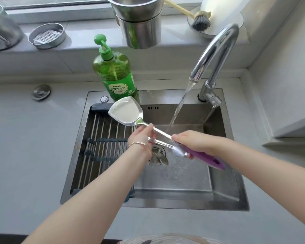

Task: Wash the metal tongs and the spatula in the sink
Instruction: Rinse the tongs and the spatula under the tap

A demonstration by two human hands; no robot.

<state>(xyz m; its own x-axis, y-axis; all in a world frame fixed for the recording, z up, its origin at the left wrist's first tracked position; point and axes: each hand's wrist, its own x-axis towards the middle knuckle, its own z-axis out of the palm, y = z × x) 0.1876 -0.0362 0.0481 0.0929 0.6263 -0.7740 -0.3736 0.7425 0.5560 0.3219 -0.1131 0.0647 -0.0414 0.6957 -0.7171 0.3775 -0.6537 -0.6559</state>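
Observation:
A metal spatula [126,112] with a purple handle [208,160] is held slanted over the steel sink [165,199], blade up and to the left. My right hand [195,144] grips it where the shaft meets the purple handle. Around the shaft nearer the blade, my left hand [142,136] has its fingers curled. Water [180,106] runs from the faucet [217,51] and strikes the shaft between my two hands. A spoon-like metal piece [159,158] lies at the drain. I cannot see the tongs.
A roll-up drying rack [102,143] covers the sink's left half. A green dish soap bottle [115,73] stands at the sink's back rim. On the sill are steel pots [139,20], a round grater tin [47,36] and a dish brush [200,19]. Grey counter surrounds the sink.

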